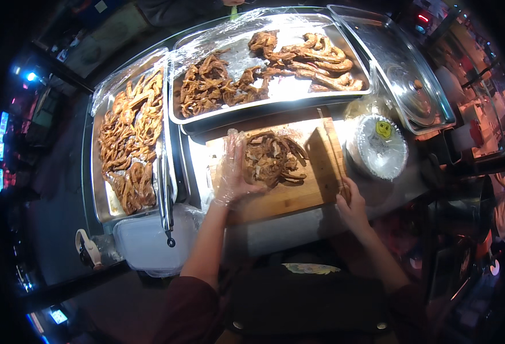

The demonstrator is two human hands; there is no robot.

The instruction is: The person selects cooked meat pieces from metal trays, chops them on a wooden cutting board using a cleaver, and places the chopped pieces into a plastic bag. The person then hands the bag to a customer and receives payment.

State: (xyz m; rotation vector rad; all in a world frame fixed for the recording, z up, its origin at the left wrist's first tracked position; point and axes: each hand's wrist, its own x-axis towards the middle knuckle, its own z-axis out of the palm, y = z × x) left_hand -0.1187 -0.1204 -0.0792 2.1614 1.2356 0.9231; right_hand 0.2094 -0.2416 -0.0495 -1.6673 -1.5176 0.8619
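Observation:
My left hand point(234, 172) wears a clear plastic glove. It is flat, thumb spread, against the left side of a pile of chopped brown cooked meat point(272, 159). The pile lies on a wooden cutting board point(274, 208). At the board's right side, my right hand point(350, 202) is bare and shut on the handle of a knife, apparently a cleaver point(332, 146). Its blade is seen nearly edge-on, pointing away from me, and a broad dark shadow falls on the board beside it. The meat is apart from the blade.
Behind the board stands a steel tray point(274, 99) of braised meat pieces. Another tray point(95, 172) at left holds more, with metal tongs point(164, 193) on its edge. Wrapped bowls point(377, 148) and a lidded tray point(411, 86) are at right. A plastic container point(153, 245) sits front left.

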